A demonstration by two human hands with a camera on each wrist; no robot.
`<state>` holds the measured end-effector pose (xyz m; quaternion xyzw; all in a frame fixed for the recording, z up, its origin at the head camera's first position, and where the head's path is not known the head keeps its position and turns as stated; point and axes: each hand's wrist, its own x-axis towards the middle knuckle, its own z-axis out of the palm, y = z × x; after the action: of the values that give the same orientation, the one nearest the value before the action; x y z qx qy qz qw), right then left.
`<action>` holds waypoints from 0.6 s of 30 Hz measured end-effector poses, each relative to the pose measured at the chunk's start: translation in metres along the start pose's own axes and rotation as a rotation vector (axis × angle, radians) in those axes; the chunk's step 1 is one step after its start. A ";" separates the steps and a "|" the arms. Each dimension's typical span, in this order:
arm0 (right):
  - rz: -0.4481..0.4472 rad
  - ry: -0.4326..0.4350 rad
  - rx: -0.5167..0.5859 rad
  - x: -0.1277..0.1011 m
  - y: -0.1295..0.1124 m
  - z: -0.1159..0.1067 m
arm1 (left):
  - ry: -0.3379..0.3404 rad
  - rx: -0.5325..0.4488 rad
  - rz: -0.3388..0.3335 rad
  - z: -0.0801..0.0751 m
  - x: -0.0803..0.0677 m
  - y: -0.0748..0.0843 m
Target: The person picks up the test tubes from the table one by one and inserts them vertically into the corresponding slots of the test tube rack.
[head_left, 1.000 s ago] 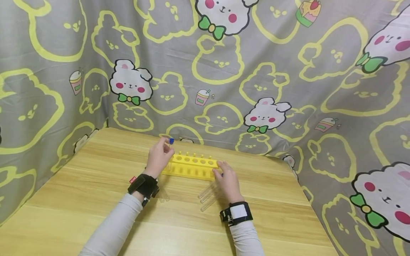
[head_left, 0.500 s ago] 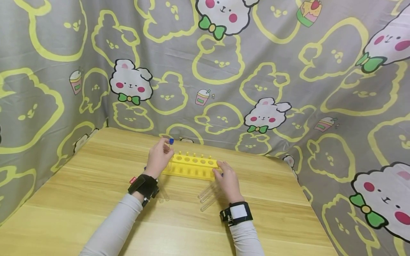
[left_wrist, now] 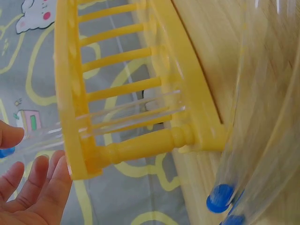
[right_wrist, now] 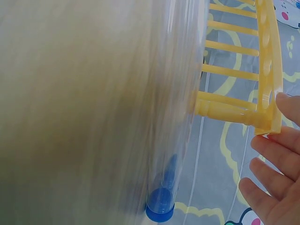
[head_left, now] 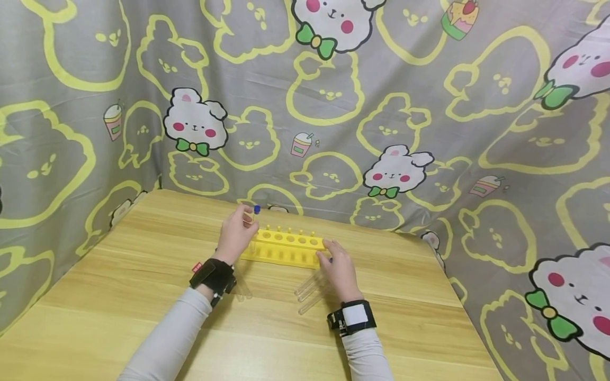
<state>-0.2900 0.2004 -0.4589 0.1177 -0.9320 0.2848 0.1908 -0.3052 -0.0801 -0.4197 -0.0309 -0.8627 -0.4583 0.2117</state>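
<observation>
Step in hand, as judged: seating the capped tube (left_wrist: pixel 136 112) in the yellow rack (head_left: pixel 288 245), left of frame centre. Your left hand (head_left: pixel 235 234) surrounds its top; pinch unconfirmed. Your right hand (head_left: pixel 340 268) grips the rack's opposite end. Next calls for release, then a loose tube (head_left: pixel 312 303).

Rack (head_left: pixel 288 246) yellow; tube caps (left_wrist: pixel 220 198) blue; cloth (head_left: pixel 329 114) grey, cartoon-printed.
</observation>
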 end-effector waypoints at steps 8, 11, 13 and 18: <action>0.002 -0.008 0.007 0.000 -0.001 -0.001 | -0.003 -0.041 -0.028 -0.026 -0.002 0.003; 0.001 -0.007 0.008 0.000 -0.002 -0.001 | -0.018 -0.065 -0.072 -0.042 -0.001 -0.001; -0.004 -0.006 0.007 0.000 -0.002 -0.001 | -0.040 -0.065 -0.108 -0.053 -0.002 -0.005; -0.013 0.000 0.006 0.000 -0.002 -0.001 | -0.134 0.000 -0.196 -0.075 -0.008 -0.020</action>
<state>-0.2895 0.1995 -0.4569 0.1241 -0.9304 0.2864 0.1923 -0.2778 -0.1502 -0.4014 0.0228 -0.8737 -0.4738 0.1076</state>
